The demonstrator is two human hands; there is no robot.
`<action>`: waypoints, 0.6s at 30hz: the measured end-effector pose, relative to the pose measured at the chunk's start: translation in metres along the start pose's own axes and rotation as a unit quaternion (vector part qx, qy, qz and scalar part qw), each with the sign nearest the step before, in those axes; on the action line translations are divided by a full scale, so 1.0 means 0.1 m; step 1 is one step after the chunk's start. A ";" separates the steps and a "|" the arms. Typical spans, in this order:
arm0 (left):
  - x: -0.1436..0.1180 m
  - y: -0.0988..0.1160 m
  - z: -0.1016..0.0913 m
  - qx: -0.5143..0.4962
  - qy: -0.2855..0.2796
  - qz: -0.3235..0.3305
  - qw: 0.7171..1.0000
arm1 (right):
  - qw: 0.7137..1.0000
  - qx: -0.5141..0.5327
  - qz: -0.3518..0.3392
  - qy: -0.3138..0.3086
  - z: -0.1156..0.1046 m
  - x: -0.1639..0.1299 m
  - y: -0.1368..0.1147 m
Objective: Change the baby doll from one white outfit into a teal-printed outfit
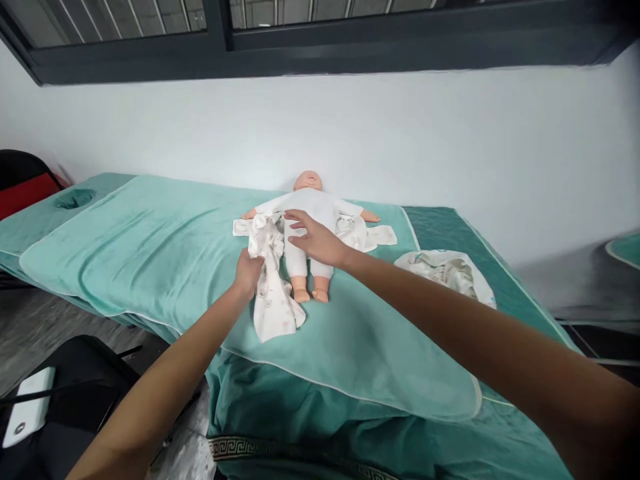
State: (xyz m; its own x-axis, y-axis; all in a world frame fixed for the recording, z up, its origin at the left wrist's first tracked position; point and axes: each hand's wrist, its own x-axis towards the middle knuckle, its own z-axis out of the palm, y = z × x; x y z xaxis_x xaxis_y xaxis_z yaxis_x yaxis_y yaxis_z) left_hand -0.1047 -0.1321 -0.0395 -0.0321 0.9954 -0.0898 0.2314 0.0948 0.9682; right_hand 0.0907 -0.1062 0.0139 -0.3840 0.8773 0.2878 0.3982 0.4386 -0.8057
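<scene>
A baby doll (311,201) in a white body suit lies on its back, arms spread, bare feet towards me. Beneath its arms is a white printed baby garment (273,313), its sleeves spread to both sides. My left hand (249,272) is closed on the gathered left part of this garment, beside the doll's leg. The lower part of the cloth hangs down over the bed cover. Over the doll's middle is my right hand (316,239), fingers stretched and apart, with nothing in it. Whether its fingertips touch the garment I cannot tell.
A light green cover (150,247) lies over the dark green bed (435,223) against a white wall. To the right sits a white cloth bundle (453,272). At lower left a black chair (85,373) bears a white device (31,405). A dark window frame (350,50) runs above.
</scene>
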 end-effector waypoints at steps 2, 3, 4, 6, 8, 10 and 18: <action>0.09 -0.08 -0.02 0.046 0.073 0.059 0.995 | 0.999 -0.046 0.006 0.026 -0.01 0.05 0.20; 0.11 -0.10 -0.02 0.077 0.108 0.105 0.986 | 0.996 -0.069 0.009 0.053 -0.05 0.11 0.30; 0.13 -0.10 0.00 0.104 0.125 0.151 0.975 | 0.992 -0.092 0.015 0.084 -0.09 0.18 0.40; 0.15 -0.06 0.10 0.115 0.098 0.201 0.968 | 0.979 -0.138 0.040 0.144 -0.20 0.35 0.60; 0.20 -0.01 0.25 0.063 0.005 0.172 0.983 | 0.964 -0.180 0.077 0.179 -0.32 0.55 0.79; 0.30 0.03 0.41 -0.014 -0.086 0.111 0.990 | 0.950 -0.203 0.133 0.195 -0.44 0.75 0.94; 0.92 0.11 0.81 -0.195 -0.205 -0.052 0.958 | 0.925 -0.159 0.327 0.113 -0.88 1.38 1.34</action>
State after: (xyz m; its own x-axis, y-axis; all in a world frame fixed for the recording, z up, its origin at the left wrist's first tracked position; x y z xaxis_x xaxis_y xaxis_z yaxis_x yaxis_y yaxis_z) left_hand -0.0267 -0.0386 -0.0560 0.3676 0.9088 -0.1974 -0.1359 0.2624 0.9553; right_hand 0.1644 0.0910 -0.0092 0.1954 0.9777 -0.0764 0.7228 -0.1963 -0.6626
